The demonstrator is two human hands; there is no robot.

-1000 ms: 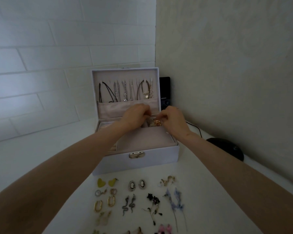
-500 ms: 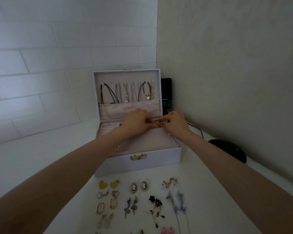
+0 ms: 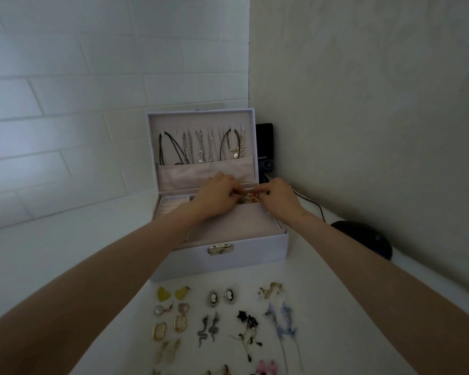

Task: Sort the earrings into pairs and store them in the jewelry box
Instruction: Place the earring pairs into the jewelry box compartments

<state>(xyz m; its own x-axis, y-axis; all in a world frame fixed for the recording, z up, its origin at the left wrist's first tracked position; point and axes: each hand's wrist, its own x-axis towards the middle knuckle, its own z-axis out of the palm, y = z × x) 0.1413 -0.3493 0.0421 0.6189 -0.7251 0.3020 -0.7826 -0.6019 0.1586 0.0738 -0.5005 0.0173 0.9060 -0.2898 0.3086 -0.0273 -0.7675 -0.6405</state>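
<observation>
At the back right corner of the counter [image 3: 65,266], where tiled wall meets plain wall, stands the jewelry box [image 3: 244,258], its lid [image 3: 201,121] upright and hung with necklaces [image 3: 201,147]. A black speaker [image 3: 264,139] sits just behind its right side. Both forearms reach over the box's front edge. The left hand [image 3: 217,197] and right hand [image 3: 279,200] meet over a rear compartment, fingers curled, each pinching at the gold earrings [image 3: 252,198] between them; whether that is one piece or two is too small to tell.

Sorting looks done, and storing seems barely begun. Toward the counter's near edge, laid two by two, wait yellow hearts [image 3: 173,293], cameo ovals [image 3: 221,297], gold hoops [image 3: 169,327], snakes [image 3: 207,328], a dark floral pair [image 3: 248,328], blue tassels [image 3: 282,320] and pink ones [image 3: 266,368] at the bottom. The speaker's face reads "EDIFIER"; nothing else is legible.
</observation>
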